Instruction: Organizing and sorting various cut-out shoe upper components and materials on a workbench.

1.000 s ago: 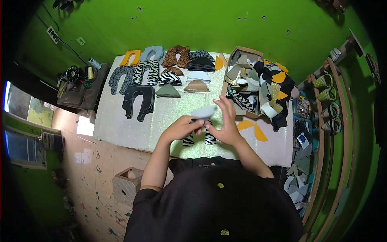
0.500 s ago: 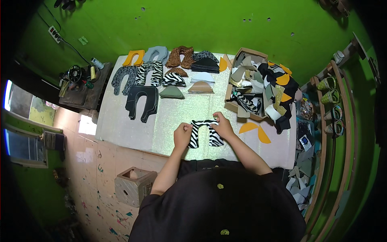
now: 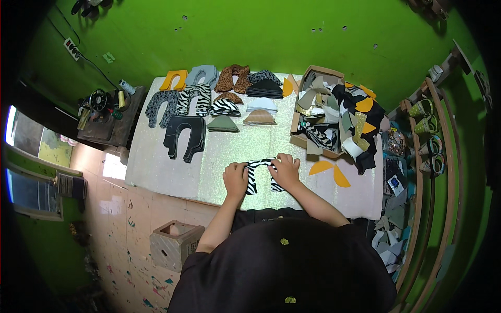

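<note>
A zebra-striped U-shaped piece [image 3: 251, 182], its opening towards me, is at the near middle of the table. My left hand [image 3: 236, 179] grips its upper left corner with bent fingers. On the opposite corner, my right hand [image 3: 286, 171] is closed and covers much of the right leg. Two yellow half-round pieces [image 3: 341, 177] lie to the right of my right hand. Farther off on the left stands a stack of black U-shaped pieces [image 3: 176, 133], with a stack of zebra U-shaped pieces [image 3: 199, 95] behind it.
Stacks of half-round pieces, green [image 3: 223, 124] and tan [image 3: 259, 118] among them, sit at mid-table. A cardboard box [image 3: 297, 140] heaped with scraps stands at the right. Shoes hang on a wooden rack [image 3: 409, 125]. A sewing machine [image 3: 98, 100] is left of the table.
Both hands have drawn in and curled over the top corners of the zebra piece. It sits slightly lower in the picture, and my right hand covers more of it.
</note>
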